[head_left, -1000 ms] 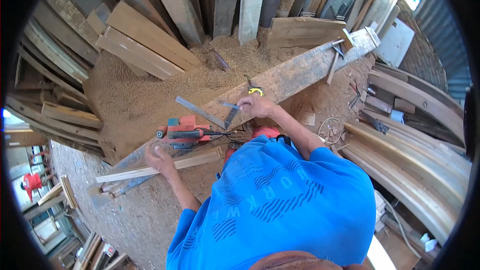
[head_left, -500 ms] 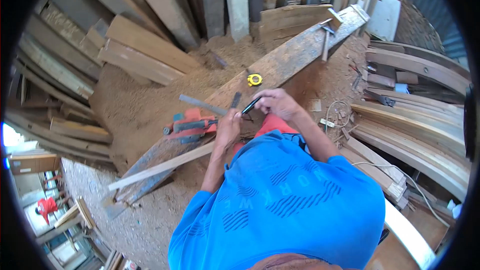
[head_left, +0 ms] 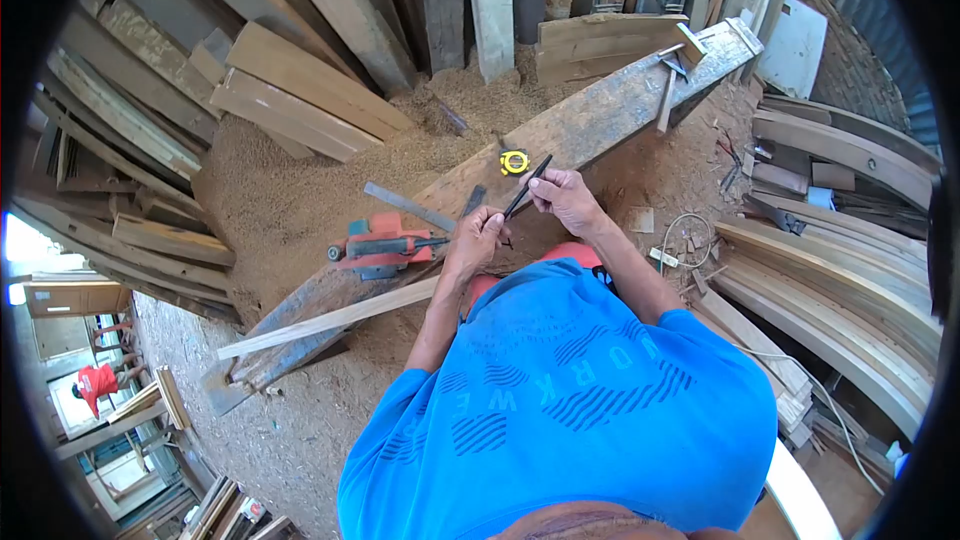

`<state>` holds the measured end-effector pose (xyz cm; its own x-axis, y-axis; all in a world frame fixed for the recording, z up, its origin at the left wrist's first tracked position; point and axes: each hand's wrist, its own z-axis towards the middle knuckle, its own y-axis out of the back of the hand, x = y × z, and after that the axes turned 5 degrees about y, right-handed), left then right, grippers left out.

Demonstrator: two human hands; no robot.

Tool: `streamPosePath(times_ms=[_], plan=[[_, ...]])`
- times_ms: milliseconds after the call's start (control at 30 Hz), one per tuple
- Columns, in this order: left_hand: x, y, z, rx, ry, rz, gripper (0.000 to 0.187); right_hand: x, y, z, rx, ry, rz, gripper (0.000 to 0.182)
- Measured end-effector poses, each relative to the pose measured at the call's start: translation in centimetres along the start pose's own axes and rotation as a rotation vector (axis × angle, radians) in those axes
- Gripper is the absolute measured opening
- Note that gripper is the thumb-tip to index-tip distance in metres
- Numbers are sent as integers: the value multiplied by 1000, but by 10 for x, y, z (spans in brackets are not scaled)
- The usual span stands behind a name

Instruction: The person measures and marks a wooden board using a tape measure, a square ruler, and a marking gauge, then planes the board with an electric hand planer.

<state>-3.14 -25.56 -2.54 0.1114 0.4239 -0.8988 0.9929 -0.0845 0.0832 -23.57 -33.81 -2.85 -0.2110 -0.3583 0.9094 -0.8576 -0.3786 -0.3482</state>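
Note:
A slim black pen (head_left: 517, 203) slants between my two hands over the plank bench. My left hand (head_left: 474, 240) has its thumb and fingers closed at the pen's lower end. The fingers of my right hand (head_left: 565, 202) pinch it nearer the upper end. A yellow tape measure (head_left: 514, 162) lies on the plank bench (head_left: 585, 130) just beyond my hands. Left of my left hand is a red power planer (head_left: 378, 243), with a flat metal strip (head_left: 408, 206) behind it. A pale wooden strip (head_left: 325, 319) passes below my left wrist.
A hammer (head_left: 668, 95) rests at the bench's far right. Boards (head_left: 320, 105) lean and lie at the back and left. Timber stacks (head_left: 840, 275) line the right, near a white cable (head_left: 685, 225). A person in red (head_left: 95, 385) is far left.
The pen has turned more upright, and its upper end now sticks out past my right hand. My hands have shifted slightly right in view. The whole scene has shifted slightly with the camera.

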Motion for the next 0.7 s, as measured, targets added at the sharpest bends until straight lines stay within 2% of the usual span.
streamPosePath(times_ms=[167,267,300,433,533,667,700], plan=[[-8,-42,44,94,54,45,17,14,44,-3,3,3,-41,22],[-21,-78,75,107,-25,58,18,22,70,-6,-109,111,-77,20],[-29,-88,83,50,-90,67,23,29,81,-6,-107,109,-148,20],[-73,-118,130,1,-106,-30,31,52,120,-6,-80,107,-448,26],[-104,-133,162,152,-9,-180,28,74,134,-9,-47,119,-646,28],[-105,-145,194,282,-55,-195,22,86,149,-11,-72,105,-727,29],[-105,-146,196,255,-59,-133,21,88,155,-14,-88,116,-737,28]])
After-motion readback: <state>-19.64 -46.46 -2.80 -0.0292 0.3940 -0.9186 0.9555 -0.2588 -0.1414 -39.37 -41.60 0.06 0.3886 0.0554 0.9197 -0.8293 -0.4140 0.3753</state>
